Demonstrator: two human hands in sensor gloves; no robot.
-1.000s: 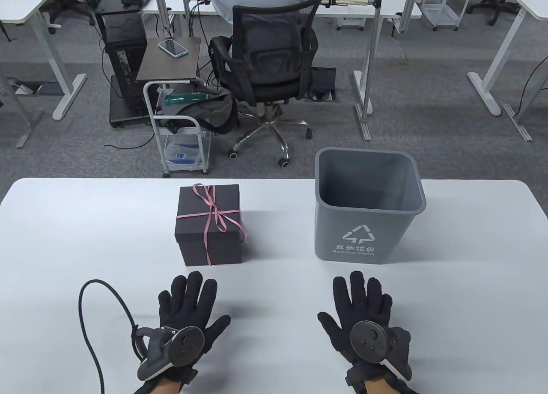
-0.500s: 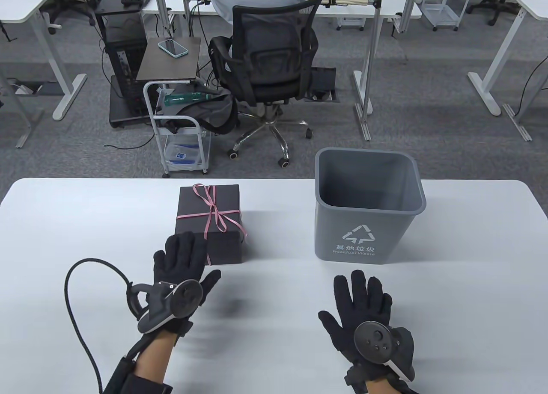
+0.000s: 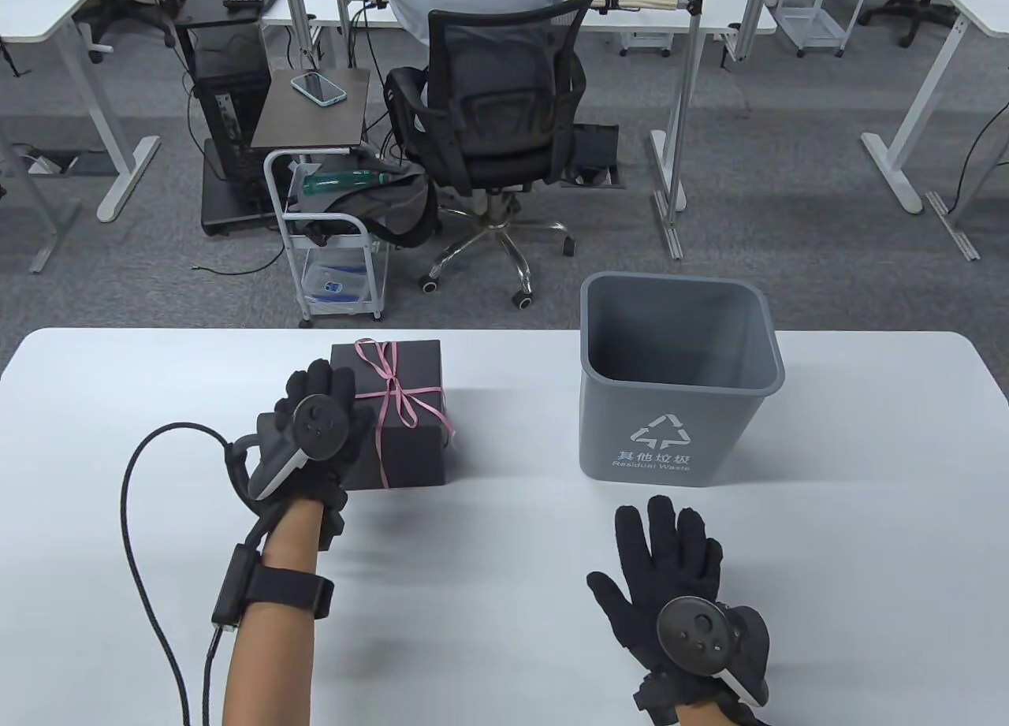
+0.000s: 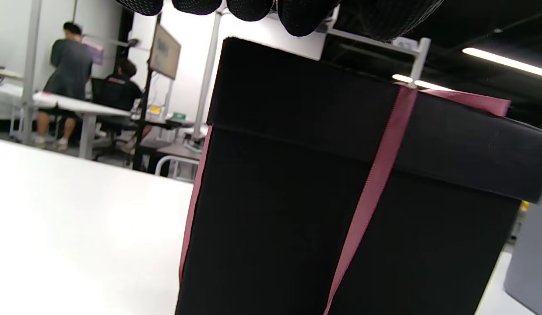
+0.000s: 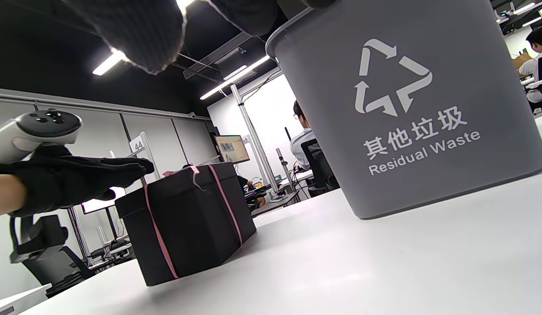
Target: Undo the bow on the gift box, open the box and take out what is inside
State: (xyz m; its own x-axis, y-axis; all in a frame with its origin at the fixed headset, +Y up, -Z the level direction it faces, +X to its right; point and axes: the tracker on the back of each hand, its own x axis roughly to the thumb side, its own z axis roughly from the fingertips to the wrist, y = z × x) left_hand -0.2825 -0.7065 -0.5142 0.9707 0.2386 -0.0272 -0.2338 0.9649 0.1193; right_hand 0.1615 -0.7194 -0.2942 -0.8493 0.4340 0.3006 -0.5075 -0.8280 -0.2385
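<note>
A black gift box (image 3: 414, 450) stands on the white table (image 3: 504, 663), left of centre, lid on. A pink ribbon (image 3: 394, 391) crosses the lid and is tied in a bow on top. My left hand (image 3: 315, 387) reaches over the lid's left edge with fingers straight. In the right wrist view this left hand (image 5: 100, 173) hovers just above the box (image 5: 196, 218), holding nothing. The left wrist view has the fingertips (image 4: 249, 8) above the lid and the ribbon (image 4: 376, 175) running down the box's side. My right hand (image 3: 670, 552) lies flat on the table, fingers spread.
A grey waste bin (image 3: 678, 379) marked "Residual Waste" stands to the right of the box, directly ahead of my right hand. The left glove's black cable (image 3: 138, 521) loops over the table at the left. An office chair (image 3: 497, 127) and a cart stand beyond the far edge.
My left hand has lifted off the table and moved forward, from in front of the box to above its lid's left side. The right hand, box and bin have stayed put.
</note>
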